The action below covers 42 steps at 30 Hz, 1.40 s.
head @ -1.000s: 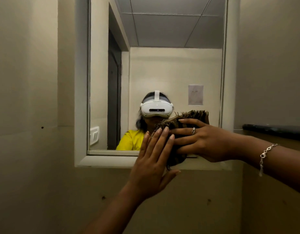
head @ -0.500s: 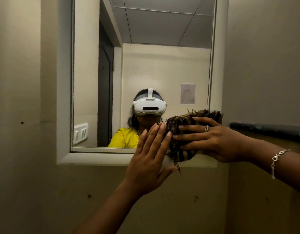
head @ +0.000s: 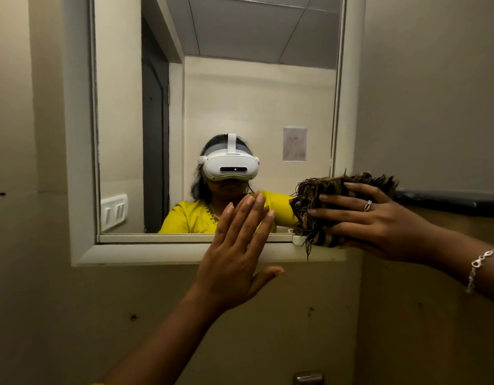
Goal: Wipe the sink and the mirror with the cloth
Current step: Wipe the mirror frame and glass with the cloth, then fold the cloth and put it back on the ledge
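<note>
Now my right hand [head: 379,220] grips the cloth [head: 323,198] at the mirror's [head: 240,93] lower right corner. My left hand [head: 234,251] lies flat, fingers spread, empty.

The mirror [head: 257,107] runs off the top edge, and we lose its lower right corner behind the cloth [head: 323,201]. The right hand [head: 379,220] covers the cloth's middle. A metal fitting [head: 308,378] is cut by the bottom edge. The paper sheet [head: 294,144] reflected in the glass is too faint for us to read.
</note>
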{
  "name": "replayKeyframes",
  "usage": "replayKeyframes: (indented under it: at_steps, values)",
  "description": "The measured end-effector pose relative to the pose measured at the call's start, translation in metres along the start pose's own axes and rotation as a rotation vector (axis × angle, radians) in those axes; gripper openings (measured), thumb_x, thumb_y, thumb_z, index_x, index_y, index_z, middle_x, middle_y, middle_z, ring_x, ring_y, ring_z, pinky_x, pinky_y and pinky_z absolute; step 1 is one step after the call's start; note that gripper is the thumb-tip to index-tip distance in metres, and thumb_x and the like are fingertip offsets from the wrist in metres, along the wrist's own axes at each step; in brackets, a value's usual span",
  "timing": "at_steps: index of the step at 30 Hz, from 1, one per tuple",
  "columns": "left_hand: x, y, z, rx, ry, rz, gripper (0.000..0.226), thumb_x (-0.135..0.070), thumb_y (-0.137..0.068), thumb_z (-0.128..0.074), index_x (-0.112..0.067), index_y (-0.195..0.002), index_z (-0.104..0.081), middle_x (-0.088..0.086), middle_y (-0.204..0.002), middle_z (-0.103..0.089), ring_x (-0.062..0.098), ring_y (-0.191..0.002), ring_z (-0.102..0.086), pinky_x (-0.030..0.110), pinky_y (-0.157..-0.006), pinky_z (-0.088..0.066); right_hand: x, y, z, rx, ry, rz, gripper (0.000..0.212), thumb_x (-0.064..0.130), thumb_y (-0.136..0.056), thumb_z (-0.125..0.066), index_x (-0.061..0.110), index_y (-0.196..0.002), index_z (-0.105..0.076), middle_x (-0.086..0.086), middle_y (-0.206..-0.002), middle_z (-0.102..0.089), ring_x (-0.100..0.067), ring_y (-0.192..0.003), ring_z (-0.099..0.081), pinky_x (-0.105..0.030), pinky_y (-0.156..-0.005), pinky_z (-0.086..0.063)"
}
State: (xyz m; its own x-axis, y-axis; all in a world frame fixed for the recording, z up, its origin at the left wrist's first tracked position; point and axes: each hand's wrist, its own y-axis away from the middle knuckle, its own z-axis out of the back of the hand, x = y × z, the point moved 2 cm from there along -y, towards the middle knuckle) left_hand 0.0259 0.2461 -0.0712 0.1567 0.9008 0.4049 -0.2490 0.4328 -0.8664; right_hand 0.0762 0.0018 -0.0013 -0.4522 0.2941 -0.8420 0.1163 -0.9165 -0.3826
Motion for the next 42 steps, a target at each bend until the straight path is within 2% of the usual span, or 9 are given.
replayKeyframes:
  at_steps: [10,18,21,23,26,29,35,38,42]
  values:
    - [0.001,0.001,0.004,0.022,0.050,0.012,0.075,-0.060,-0.090,-0.020,-0.006,-0.142,-0.025,0.019,-0.150,-0.021,0.029,-0.142,-0.014,0.045,-0.115,-0.016,-0.009,0.007,0.019,0.111,0.320,0.100,0.031,0.006,-0.090,-0.044,0.019,-0.112,-0.062,-0.005,-0.136,-0.052,-0.030,-0.125,-0.048,-0.054,-0.103,-0.029]
    - [0.000,0.000,0.006,-0.004,0.116,0.027,0.075,-0.059,-0.090,-0.022,-0.006,-0.142,-0.021,0.019,-0.151,-0.020,0.030,-0.142,-0.012,0.043,-0.117,-0.012,-0.027,-0.019,0.051,0.032,0.309,-0.291,0.024,0.015,-0.089,-0.051,0.011,-0.108,-0.065,-0.012,-0.126,-0.060,-0.033,-0.117,-0.056,-0.046,-0.095,-0.036]
    - [0.000,0.001,0.007,-0.008,0.143,0.010,0.075,-0.059,-0.090,-0.024,-0.006,-0.142,-0.022,0.018,-0.151,-0.021,0.030,-0.142,-0.014,0.043,-0.117,-0.013,-0.027,-0.034,0.073,-0.058,0.029,-0.631,0.033,0.027,-0.090,-0.048,0.005,-0.108,-0.066,-0.016,-0.117,-0.065,-0.034,-0.106,-0.062,-0.047,-0.085,-0.047]
    - [0.000,0.001,0.007,-0.008,0.168,0.005,0.074,-0.059,-0.090,-0.026,-0.006,-0.142,-0.022,0.018,-0.151,-0.022,0.031,-0.142,-0.016,0.044,-0.117,-0.015,-0.024,-0.042,0.086,-0.180,-0.257,-0.889,0.033,0.026,-0.091,-0.050,0.004,-0.110,-0.064,-0.016,-0.107,-0.067,-0.033,-0.095,-0.063,-0.034,-0.074,-0.049]
    - [0.002,0.003,0.007,-0.011,0.219,-0.014,0.071,-0.056,-0.090,-0.031,-0.007,-0.142,-0.023,0.018,-0.150,-0.023,0.032,-0.142,-0.019,0.047,-0.114,-0.020,-0.020,-0.039,0.094,-0.297,-0.750,-1.203,0.019,0.021,-0.093,-0.052,0.017,-0.107,-0.062,-0.001,-0.098,-0.065,-0.020,-0.092,-0.061,-0.012,-0.066,-0.052]
    - [0.004,-0.001,0.012,-0.041,0.309,-0.010,0.069,-0.053,-0.091,-0.033,-0.007,-0.141,-0.023,0.017,-0.150,-0.025,0.031,-0.141,-0.020,0.050,-0.113,-0.023,-0.012,-0.038,0.098,-0.307,-1.138,-1.355,0.013,0.022,-0.092,-0.050,0.025,-0.092,-0.063,0.004,-0.092,-0.065,-0.011,-0.084,-0.063,-0.015,-0.061,-0.056]
    - [-0.007,-0.059,0.056,-0.183,0.829,0.107,0.067,-0.050,-0.088,-0.042,-0.009,-0.138,-0.027,0.003,-0.145,-0.030,0.015,-0.136,-0.027,0.037,-0.113,-0.029,-0.006,-0.036,0.109,-0.117,-1.498,-1.344,0.023,0.026,-0.075,-0.056,0.017,-0.093,-0.067,0.001,-0.086,-0.072,-0.009,-0.073,-0.070,-0.018,-0.058,-0.056]
    - [-0.023,-0.093,0.080,-0.040,1.106,0.254,0.062,-0.044,-0.084,-0.049,-0.013,-0.136,-0.035,-0.002,-0.137,-0.044,0.004,-0.121,-0.042,0.016,-0.097,-0.042,-0.005,-0.031,0.113,0.047,-1.583,-1.255,0.032,0.028,-0.071,-0.057,0.015,-0.099,-0.067,-0.001,-0.090,-0.071,-0.015,-0.083,-0.069,-0.021,-0.065,-0.057]
    - [-0.040,-0.129,0.089,0.221,1.230,0.291,0.044,-0.036,-0.081,-0.059,-0.009,-0.116,-0.052,0.012,-0.108,-0.061,0.024,-0.101,-0.059,0.030,-0.086,-0.051,-0.011,-0.012,0.121,0.115,-1.647,-1.162,0.034,0.026,-0.073,-0.055,0.012,-0.102,-0.065,-0.002,-0.091,-0.068,-0.015,-0.086,-0.066,-0.021,-0.067,-0.055]
